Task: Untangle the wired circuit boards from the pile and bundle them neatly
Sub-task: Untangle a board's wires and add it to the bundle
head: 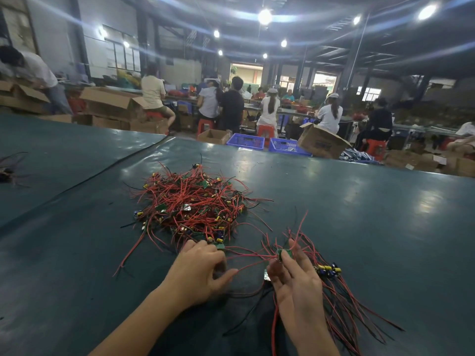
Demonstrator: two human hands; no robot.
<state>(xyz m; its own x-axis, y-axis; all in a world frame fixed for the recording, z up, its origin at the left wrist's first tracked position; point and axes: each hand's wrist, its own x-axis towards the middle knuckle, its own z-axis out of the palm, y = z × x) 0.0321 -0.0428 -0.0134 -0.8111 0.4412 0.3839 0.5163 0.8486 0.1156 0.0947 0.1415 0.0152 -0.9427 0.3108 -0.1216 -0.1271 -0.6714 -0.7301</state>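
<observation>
Barely begun: right hand pinches a board, left hand a red wire (pile at eleven o'clock lies tangled).

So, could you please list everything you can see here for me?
tangled pile: one, red and black wires with green boards, table centre.
sorted bundle: one, red and black wires, table's near right.
green board: one, in the right grip.
small wire cluster: one, dark, far left.
table: one, dark green.
blue crates: two, floor beyond the table.
cardboard boxes: several, brown, background.
workers: several, mostly seated, behind.
left grip: one, pinches a red wire beside the pile.
right grip: one, holds the green board.
</observation>
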